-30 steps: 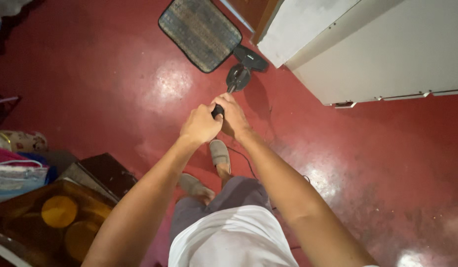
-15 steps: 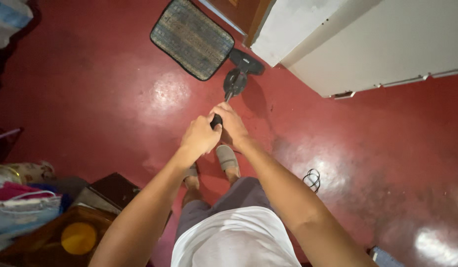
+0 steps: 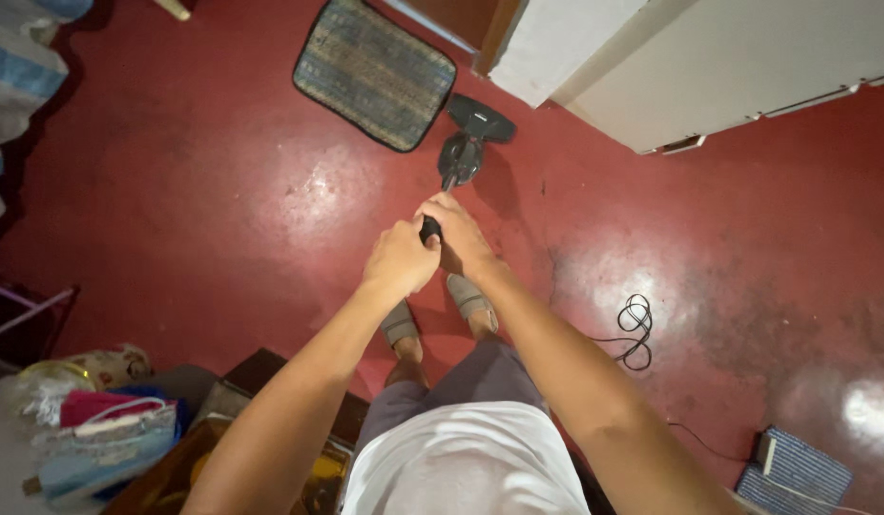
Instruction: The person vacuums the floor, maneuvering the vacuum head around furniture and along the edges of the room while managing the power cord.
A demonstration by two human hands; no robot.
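I look straight down at a glossy red floor (image 3: pixel 222 210). Both my hands grip the black handle of an upright vacuum cleaner (image 3: pixel 461 157). My left hand (image 3: pixel 401 257) wraps the handle from the left, and my right hand (image 3: pixel 453 234) holds it just beyond, on the right. The vacuum's black head (image 3: pixel 482 118) rests on the floor beside a patterned floor mat (image 3: pixel 375 72), near the corner of a white cabinet (image 3: pixel 709 67). My feet in grey slippers (image 3: pixel 470 300) stand directly below my hands.
A coiled black cord (image 3: pixel 634 329) lies on the floor to the right. A blue striped cloth (image 3: pixel 795 472) is at the lower right. Bags and clutter (image 3: pixel 98 429) and a dark wooden piece (image 3: pixel 270 381) crowd the lower left. A wooden door (image 3: pixel 461 19) sits at top.
My view has drifted back, so the cabinet slid upward and the cord and blue cloth came into sight. My feet shifted. Both hands keep their grip on the handle.
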